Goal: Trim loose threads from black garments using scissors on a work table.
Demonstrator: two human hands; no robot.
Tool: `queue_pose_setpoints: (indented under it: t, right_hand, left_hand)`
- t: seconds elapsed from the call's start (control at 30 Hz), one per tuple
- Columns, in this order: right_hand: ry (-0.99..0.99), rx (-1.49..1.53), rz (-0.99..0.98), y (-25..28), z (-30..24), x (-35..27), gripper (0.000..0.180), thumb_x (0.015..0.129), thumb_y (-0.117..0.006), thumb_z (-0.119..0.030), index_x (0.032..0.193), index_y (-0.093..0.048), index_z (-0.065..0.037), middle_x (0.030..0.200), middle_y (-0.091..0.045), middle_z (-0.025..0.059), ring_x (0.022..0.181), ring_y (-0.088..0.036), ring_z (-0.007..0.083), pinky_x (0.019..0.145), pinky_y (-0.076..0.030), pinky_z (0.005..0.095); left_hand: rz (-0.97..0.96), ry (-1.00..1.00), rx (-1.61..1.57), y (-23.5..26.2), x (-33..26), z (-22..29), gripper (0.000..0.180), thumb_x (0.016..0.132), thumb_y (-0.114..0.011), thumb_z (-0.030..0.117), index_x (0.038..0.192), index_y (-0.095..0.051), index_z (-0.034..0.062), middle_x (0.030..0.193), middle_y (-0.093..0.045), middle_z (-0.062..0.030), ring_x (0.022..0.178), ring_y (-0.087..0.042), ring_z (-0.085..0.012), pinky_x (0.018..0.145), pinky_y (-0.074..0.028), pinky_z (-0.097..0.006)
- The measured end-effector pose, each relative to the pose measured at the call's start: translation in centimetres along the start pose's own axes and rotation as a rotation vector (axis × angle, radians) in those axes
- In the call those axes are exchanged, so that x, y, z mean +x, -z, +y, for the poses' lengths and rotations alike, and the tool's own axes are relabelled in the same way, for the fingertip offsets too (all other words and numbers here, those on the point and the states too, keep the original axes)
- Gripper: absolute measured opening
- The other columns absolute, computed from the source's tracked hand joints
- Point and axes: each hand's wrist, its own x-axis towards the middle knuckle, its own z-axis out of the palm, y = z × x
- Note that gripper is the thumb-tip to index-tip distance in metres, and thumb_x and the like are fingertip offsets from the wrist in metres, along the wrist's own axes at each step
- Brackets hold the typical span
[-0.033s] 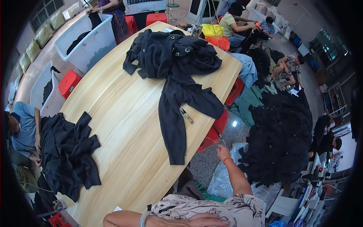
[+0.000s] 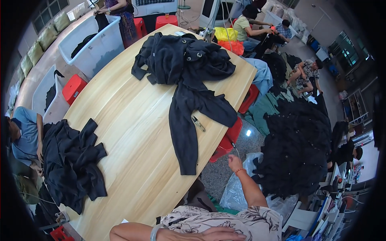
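Note:
My left hand (image 2: 220,233) lies flat with fingers stretched out against my patterned shirt (image 2: 213,219). My right hand (image 2: 235,163) is closed beside the near right table edge, gripping what looks like a thin pale cord (image 2: 238,152) with a dark and metal end above a red stool (image 2: 225,145). On the wooden table (image 2: 132,128), a black knitted garment (image 2: 183,134) stretches its sleeves toward me from a bunched dark buttoned garment (image 2: 173,56). Beside one sleeve rest small thread snips (image 2: 198,123). Neither of my hands touches these garments.
Another dark garment (image 2: 74,160) covers the table's left end, where a person in blue (image 2: 26,134) sits. A large pile of black garments (image 2: 297,148) and clear plastic (image 2: 239,180) lie on the right. White bins (image 2: 92,48) stand at far left; other people work farther back.
My right hand has shifted very slightly to the left, still closed. My left hand and the garments keep their places.

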Motion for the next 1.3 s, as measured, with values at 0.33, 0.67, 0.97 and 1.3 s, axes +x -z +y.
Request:
queue_pose_setpoints:
  t: [0.33,0.67,0.97,1.3]
  right_hand:
    - [0.518,0.058,0.192,1.2,-17.8,8.2,0.039,0.082,-0.062,-0.011,0.12,-0.056,-0.006,0.105,-0.059,0.0195,0.1,-0.056,0.0366,0.088,-0.047,0.0426]
    - [0.492,0.04,-0.229,0.2,-19.3,15.1,0.023,0.079,-0.059,-0.008,0.1,-0.051,-0.004,0.099,-0.059,0.0205,0.095,-0.059,0.0387,0.082,-0.047,0.047]
    - [0.107,0.84,-0.97,4.0,-13.4,18.3,0.013,0.091,-0.06,-0.005,0.099,-0.051,-0.002,0.097,-0.066,0.01,0.088,-0.064,0.0127,0.075,-0.054,0.0278]
    - [0.092,1.23,-0.8,8.7,-14.3,18.3,0.023,0.097,-0.052,-0.009,0.116,-0.043,0.001,0.094,-0.061,0.0083,0.086,-0.062,0.0119,0.078,-0.053,0.0263]
  left_hand:
    - [-0.032,-0.069,0.031,4.1,2.4,1.2,0.036,0.099,-0.047,0.033,0.094,-0.065,0.002,0.105,-0.06,-0.0154,0.112,-0.046,-0.0382,0.096,-0.03,-0.05]
    - [-0.077,0.076,0.196,16.4,10.4,-2.8,0.034,0.093,-0.058,0.034,0.097,-0.064,0.0002,0.103,-0.063,-0.015,0.106,-0.054,-0.0365,0.096,-0.037,-0.046]
    - [0.401,0.404,0.877,33.0,15.6,-9.9,0.022,0.082,-0.072,0.019,0.096,-0.065,0.0037,0.102,-0.065,-0.0087,0.103,-0.057,-0.0293,0.095,-0.042,-0.041]
    - [1.236,0.746,1.812,58.8,9.8,-20.3,0.047,0.077,-0.058,0.006,0.125,-0.055,0.0048,0.111,-0.062,-0.0202,0.1,-0.06,-0.0392,0.088,-0.048,-0.041]
